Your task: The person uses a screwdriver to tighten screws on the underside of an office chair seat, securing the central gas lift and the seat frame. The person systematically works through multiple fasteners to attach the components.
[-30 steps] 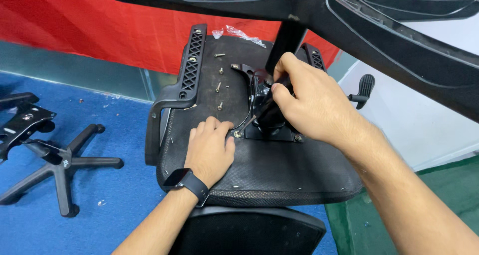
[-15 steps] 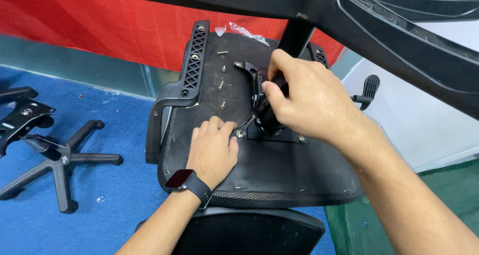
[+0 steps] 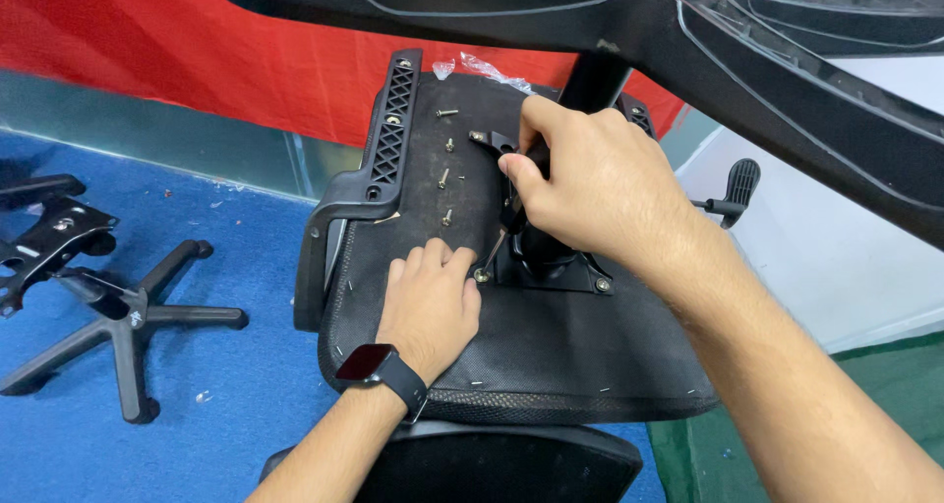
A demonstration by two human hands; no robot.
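Two bare hands work on an upturned office chair seat [image 3: 551, 355], its black underside facing up and its long axis running from near to far. At the seat's middle sits the black tilt mechanism [image 3: 551, 257], bolted down by a plate; most of it is hidden under the right hand [image 3: 600, 188], whose grip is closed around the mechanism's upper part. The left hand [image 3: 430, 301], a dark smartwatch [image 3: 379, 368] on its wrist, lies flat and open on the seat just left of the plate, holding nothing. Several loose screws [image 3: 445, 178] lie in a row further off, beside the left armrest [image 3: 379, 154]. A chair base [image 3: 688, 41] crosses overhead, cut off by the frame. Another star base [image 3: 118, 311] lies on the blue floor at left.
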